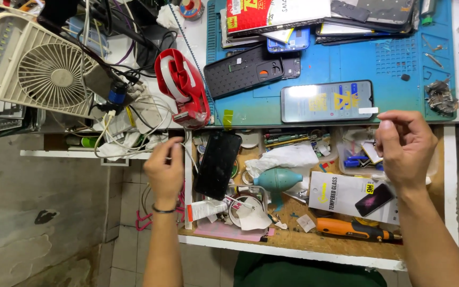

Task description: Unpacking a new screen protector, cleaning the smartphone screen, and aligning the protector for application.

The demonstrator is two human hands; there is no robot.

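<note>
Here, the blue rubber work mat (325, 66) is carrying a flat black smartphone (327, 101), while the right hand (406, 146) is pinching a small white pull tab (368, 110) at its edge and the left hand (164, 169) is curling shut around thin white cables (182, 149).

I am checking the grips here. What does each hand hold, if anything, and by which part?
The right hand pinches a small white tab by its end. The left hand is closed near white cables; a hold cannot be told.
</note>
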